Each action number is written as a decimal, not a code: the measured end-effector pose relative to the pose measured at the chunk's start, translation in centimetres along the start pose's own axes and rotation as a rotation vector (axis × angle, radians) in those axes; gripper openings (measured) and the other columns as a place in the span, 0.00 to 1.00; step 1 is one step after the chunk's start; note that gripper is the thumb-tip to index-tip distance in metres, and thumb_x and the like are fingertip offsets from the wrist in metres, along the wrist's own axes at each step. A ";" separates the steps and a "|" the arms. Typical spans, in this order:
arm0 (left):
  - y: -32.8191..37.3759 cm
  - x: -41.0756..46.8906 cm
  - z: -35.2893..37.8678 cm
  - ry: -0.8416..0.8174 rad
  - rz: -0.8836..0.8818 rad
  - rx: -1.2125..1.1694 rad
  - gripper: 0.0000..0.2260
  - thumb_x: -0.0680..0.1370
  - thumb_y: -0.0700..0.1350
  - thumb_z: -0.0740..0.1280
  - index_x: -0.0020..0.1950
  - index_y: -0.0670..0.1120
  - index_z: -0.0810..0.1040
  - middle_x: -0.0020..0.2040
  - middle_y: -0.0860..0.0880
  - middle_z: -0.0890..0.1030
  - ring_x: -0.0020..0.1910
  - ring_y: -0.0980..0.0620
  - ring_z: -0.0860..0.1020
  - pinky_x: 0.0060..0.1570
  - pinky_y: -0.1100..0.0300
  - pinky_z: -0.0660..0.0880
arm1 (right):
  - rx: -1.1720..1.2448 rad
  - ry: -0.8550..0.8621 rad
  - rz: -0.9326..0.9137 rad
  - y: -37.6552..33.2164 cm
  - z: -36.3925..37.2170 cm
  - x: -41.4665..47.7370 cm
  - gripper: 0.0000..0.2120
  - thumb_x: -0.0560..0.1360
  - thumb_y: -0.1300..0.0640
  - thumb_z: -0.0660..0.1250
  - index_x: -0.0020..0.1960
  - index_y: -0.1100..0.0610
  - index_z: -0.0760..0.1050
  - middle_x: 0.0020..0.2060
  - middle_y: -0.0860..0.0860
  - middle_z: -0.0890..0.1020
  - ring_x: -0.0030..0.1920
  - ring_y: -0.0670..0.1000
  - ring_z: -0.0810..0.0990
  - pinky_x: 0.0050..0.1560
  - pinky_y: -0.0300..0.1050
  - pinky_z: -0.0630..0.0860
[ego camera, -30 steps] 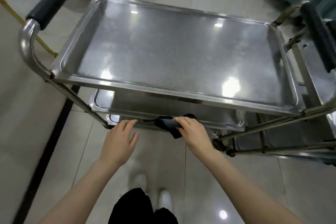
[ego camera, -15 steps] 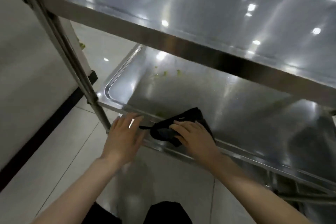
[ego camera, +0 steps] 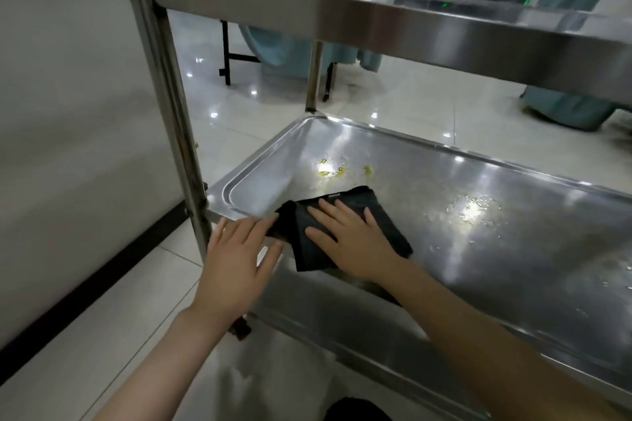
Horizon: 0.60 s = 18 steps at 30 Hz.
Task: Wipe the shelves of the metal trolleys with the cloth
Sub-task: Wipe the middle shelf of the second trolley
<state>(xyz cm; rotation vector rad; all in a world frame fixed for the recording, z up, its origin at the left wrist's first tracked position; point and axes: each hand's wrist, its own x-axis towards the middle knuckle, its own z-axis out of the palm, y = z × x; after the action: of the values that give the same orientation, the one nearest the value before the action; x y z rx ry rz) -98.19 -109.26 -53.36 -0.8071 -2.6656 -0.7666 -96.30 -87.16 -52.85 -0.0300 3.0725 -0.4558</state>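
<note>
Left hand (ego camera: 236, 260), lower centre of the frame: fingers straight and slightly parted, lying on the front rim of the lower shelf (ego camera: 478, 249), fingertips touching the left corner of the cloth and holding nothing. Right hand (ego camera: 352, 243), just beside it: palm down, fingers spread flat, pressing the black cloth (ego camera: 355, 196) onto the shelf near its front left corner.

Compared with half a second ago, when the cloth lay bunched on the rim under bent fingers, it now lies flattened and farther in on the shelf. This suggests that the wiping stroke on this level is only starting.

Beyond the cloth, at centre, yellow-green residue (ego camera: 330, 173) dots the steel, near the cloth's far edge but apart from it. To the right a patch of wet droplets (ego camera: 468, 210) is unwiped. Both show that most of the shelf is yet to be cleaned.

At left, the trolley's upright post (ego camera: 164, 79) rises to the upper shelf (ego camera: 410, 31), which crosses the top of the frame. Behind them lie glossy floor tiles (ego camera: 410, 106) and teal drapery (ego camera: 294, 55).
</note>
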 end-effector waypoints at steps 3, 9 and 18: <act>0.1 0.7 0.1 -0.023 0.013 0.028 0.22 0.78 0.58 0.52 0.64 0.52 0.77 0.58 0.53 0.77 0.61 0.50 0.74 0.69 0.50 0.62 | -0.033 0.000 0.114 1.7 -0.8 4.5 0.31 0.78 0.31 0.41 0.78 0.40 0.50 0.79 0.41 0.49 0.78 0.45 0.44 0.74 0.61 0.37; -1.4 1.3 0.7 0.087 -0.052 -0.027 0.13 0.77 0.54 0.65 0.57 0.51 0.81 0.62 0.49 0.75 0.58 0.47 0.73 0.64 0.44 0.68 | -0.026 -0.026 0.218 2.3 -1.6 7.5 0.31 0.79 0.32 0.42 0.79 0.41 0.49 0.79 0.41 0.48 0.78 0.48 0.44 0.75 0.62 0.37; -3.3 2.0 1.0 0.173 -0.171 -0.117 0.18 0.69 0.58 0.74 0.55 0.51 0.80 0.52 0.56 0.75 0.51 0.54 0.75 0.44 0.61 0.69 | -0.014 -0.066 -0.117 0.8 -0.1 -1.7 0.34 0.73 0.27 0.37 0.76 0.35 0.50 0.73 0.27 0.43 0.74 0.34 0.37 0.71 0.49 0.31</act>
<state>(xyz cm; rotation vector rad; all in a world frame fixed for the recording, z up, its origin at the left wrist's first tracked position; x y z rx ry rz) -101.80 -110.21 -54.77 -0.5163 -2.5768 -0.9943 -94.62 -86.33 -52.98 -0.2220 3.0198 -0.4292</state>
